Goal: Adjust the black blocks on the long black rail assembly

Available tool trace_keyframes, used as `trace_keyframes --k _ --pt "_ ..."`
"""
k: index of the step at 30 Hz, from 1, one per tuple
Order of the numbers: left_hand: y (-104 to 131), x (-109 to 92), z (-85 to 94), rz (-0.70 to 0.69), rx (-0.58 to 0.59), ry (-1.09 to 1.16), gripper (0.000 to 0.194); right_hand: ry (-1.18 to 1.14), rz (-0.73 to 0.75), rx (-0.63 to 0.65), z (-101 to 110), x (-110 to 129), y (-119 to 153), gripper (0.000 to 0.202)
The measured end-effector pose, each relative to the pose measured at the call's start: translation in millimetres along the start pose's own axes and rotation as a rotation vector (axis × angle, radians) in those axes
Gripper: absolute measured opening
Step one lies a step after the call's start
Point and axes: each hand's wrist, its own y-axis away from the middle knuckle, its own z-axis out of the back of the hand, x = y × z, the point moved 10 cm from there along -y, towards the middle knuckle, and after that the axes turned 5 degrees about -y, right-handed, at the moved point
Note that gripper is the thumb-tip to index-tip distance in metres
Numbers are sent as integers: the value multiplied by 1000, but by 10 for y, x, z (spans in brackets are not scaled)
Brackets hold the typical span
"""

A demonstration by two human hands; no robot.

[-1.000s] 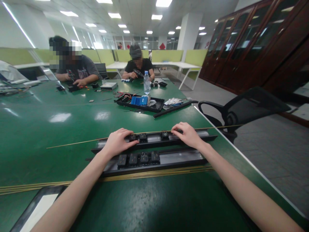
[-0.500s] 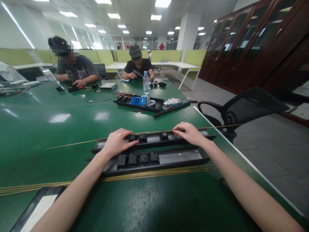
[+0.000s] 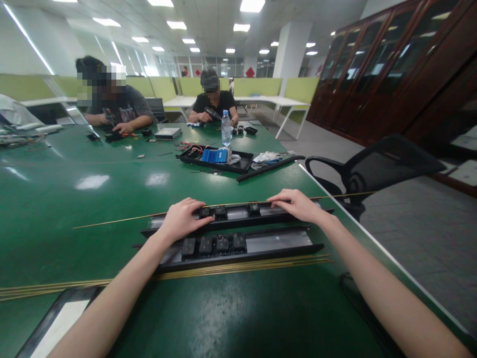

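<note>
A long black channel [image 3: 238, 222] with a silvery floor lies across in front of me and holds several black blocks [image 3: 254, 209]. My left hand [image 3: 183, 218] spans its left part, fingers at the far wall and thumb at the near side, around the leftmost block. A thin brass rod [image 3: 112, 221] runs along the far wall and sticks out past both ends. At the right, my right hand [image 3: 292, 204] pinches with thumb and fingers at the rod; the fingertips partly hide the contact. Nearer to me lies a second black channel [image 3: 279, 241] with several blocks in its left half.
Several brass rods [image 3: 238, 267] lie along the near channel. Farther off are a black tray [image 3: 244, 161] with a blue part, a water bottle [image 3: 225, 128], gloves [image 3: 265, 159] and a black strip [image 3: 261, 170]. Two people work across the green table [image 3: 122, 184]. A chair [image 3: 387, 164] stands right.
My right hand's fingers have drawn slightly closer together at the rod, with the wrist a little shifted. My left hand, the channels and the blocks stay in place.
</note>
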Motion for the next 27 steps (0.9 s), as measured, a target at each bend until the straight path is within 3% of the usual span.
trace_keyframes --k 27 --pt "7 2 3 4 -9 2 56 -30 -157 52 163 -138 52 30"
